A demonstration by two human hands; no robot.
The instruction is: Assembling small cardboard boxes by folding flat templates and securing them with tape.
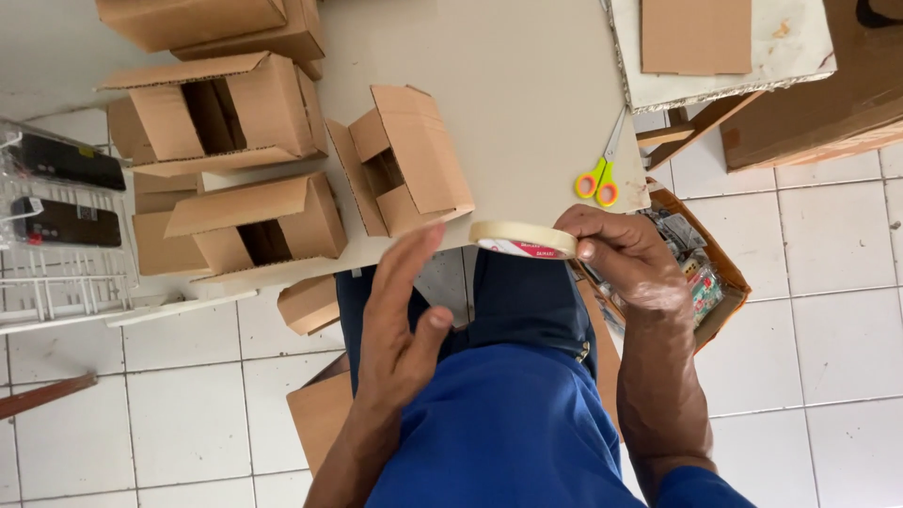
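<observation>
My right hand (628,261) grips a roll of cream masking tape (523,238) at the near edge of the beige table (527,103). My left hand (403,325) hovers flat beside it, fingers stretched toward the roll, holding nothing. Just beyond the roll lies a small open cardboard box (404,160) on its side. Scissors with yellow and orange handles (599,174) rest on the table to the right of it.
Several open cardboard boxes (221,118) crowd the table's left side. A wire rack (56,235) with dark packages stands at far left. A cardboard box of packets (701,273) sits on the tiled floor at right. Flat cardboard (696,36) lies on a board above.
</observation>
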